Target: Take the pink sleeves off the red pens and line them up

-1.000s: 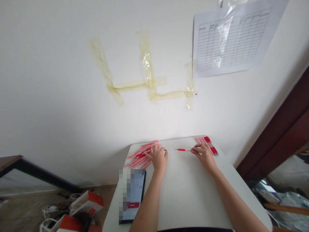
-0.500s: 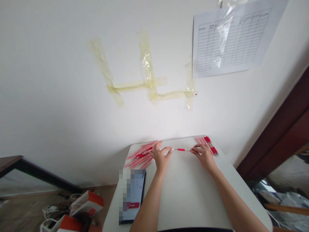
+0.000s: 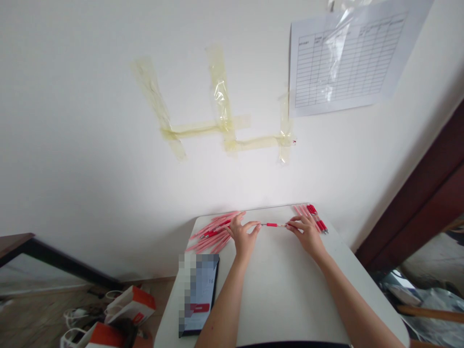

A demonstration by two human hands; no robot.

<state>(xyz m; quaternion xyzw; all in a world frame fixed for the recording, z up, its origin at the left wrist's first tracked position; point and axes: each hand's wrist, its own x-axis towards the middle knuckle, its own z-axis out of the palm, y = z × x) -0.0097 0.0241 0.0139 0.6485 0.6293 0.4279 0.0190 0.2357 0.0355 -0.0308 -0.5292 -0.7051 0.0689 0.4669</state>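
Two hands meet on one thin pen [image 3: 272, 224] at the far middle of the white table [image 3: 290, 290]. Your right hand [image 3: 307, 233] pinches the pen's right end between fingertips, and your left hand [image 3: 243, 235] closes thumb and forefinger on its left tip; whether a cap or a refill sits under those left fingers is too small to tell. The pen lies level, raised just off the tabletop, and runs straight from hand to hand.

Slips are the likeliest trouble, as I judge it. You hold a narrow, smooth barrel only at its two ends, so a push that is off the line of the pen could bow it or pop one end out of your fingers, and the piece would roll across the table. Your left wrist sits just beside the loose pile of pink pens [image 3: 212, 232], some of which reach over the table's left edge; a sideways nudge could send a few to the floor. The neat row of red-tipped pens [image 3: 314, 218] lies touching or nearly touching your right knuckles, and a jerk there could scatter it. The tablet [image 3: 198, 295] near your left forearm overhangs the front left corner, so a dragged elbow could tip it off.
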